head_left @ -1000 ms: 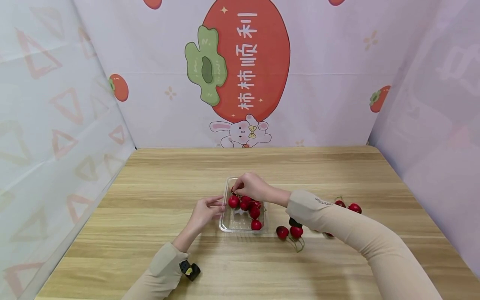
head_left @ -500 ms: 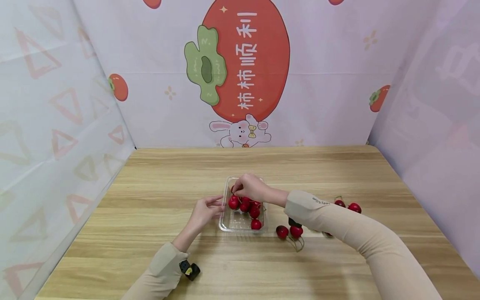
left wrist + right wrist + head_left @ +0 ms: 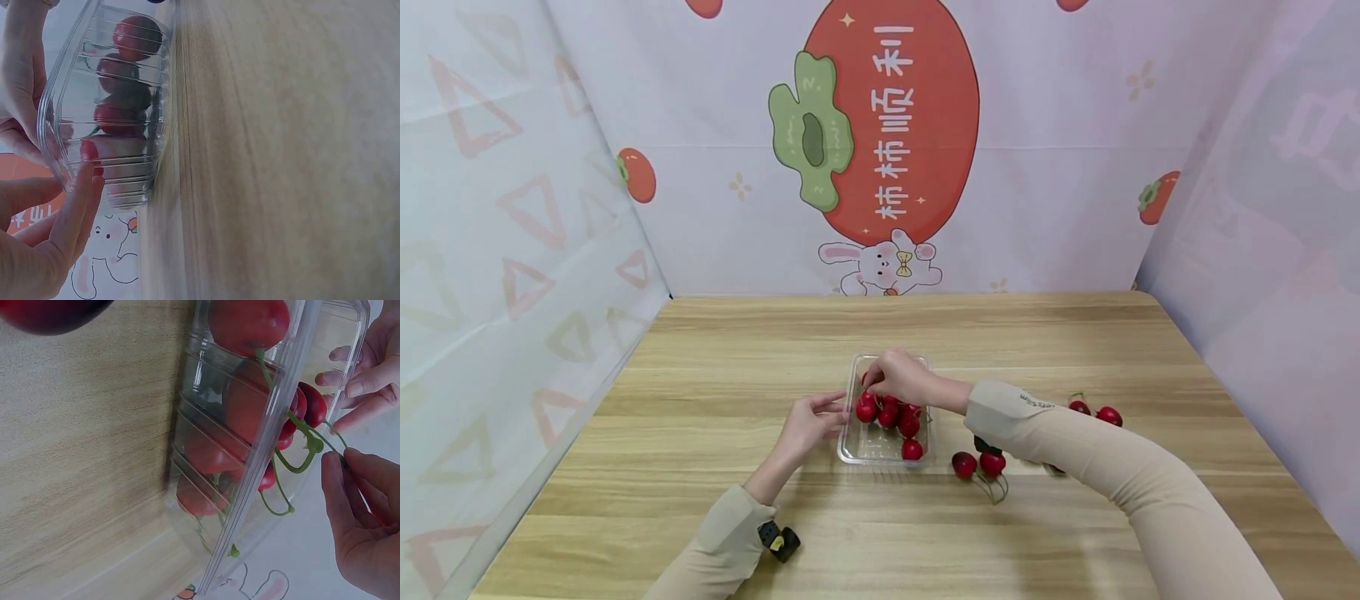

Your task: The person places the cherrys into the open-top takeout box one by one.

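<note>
A clear plastic box [image 3: 850,454] stands on the table with several red cherries [image 3: 912,450] inside. My left hand [image 3: 805,429] rests its extended fingertips against the box's left side; the left wrist view shows these fingers [image 3: 74,209] touching the ribbed wall. Over the far part of the box is my right hand [image 3: 902,377]. In the right wrist view, its thumb and fingertips pinch the end of a thin green cherry stem [image 3: 337,434], which runs down to a cherry [image 3: 312,403] at the box's rim. Part of the fruit is hidden under the right hand in the head view.
Right of the box lie two cherries joined by stems [image 3: 992,492]. Farther right is another pair of cherries [image 3: 1108,415], and a cherry partly hidden by the right sleeve [image 3: 1075,433]. A printed cloth [image 3: 1037,208] hangs behind the wooden table.
My right hand and forearm have shifted slightly left, and cherries under that hand have moved a little toward the near side. The left hand and box stay put.
</note>
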The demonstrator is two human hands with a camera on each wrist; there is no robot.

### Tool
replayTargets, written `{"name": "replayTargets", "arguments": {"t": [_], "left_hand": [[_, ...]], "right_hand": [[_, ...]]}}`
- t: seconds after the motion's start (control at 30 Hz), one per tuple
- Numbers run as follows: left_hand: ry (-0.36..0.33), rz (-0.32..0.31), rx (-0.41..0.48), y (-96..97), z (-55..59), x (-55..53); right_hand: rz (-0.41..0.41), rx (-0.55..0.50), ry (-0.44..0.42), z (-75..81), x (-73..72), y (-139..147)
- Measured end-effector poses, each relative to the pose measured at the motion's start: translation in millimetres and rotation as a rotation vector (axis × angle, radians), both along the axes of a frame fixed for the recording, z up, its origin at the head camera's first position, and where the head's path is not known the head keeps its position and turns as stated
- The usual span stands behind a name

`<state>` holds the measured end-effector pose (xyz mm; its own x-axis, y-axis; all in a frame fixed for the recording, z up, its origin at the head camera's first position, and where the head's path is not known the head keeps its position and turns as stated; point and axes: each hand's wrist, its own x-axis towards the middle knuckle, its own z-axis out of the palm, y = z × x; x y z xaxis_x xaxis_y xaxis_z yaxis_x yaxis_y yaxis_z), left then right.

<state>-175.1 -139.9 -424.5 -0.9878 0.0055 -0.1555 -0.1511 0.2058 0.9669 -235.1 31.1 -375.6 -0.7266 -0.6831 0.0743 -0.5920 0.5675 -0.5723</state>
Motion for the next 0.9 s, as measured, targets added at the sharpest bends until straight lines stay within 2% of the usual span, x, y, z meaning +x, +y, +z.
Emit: {"name": "replayTargets", "arguments": {"t": [0.53, 0.9], "left_hand": [[-0.006, -0.026, 0.004, 0.0, 2.4, 2.8], [0.003, -0.02, -0.007, -0.3, 1.3, 1.2]], "right_hand": [[0.032, 0.009, -0.002, -3.8, 2.0, -1.9], [0.045, 0.023, 0.0, -6.2, 1.3, -2.5]]}}
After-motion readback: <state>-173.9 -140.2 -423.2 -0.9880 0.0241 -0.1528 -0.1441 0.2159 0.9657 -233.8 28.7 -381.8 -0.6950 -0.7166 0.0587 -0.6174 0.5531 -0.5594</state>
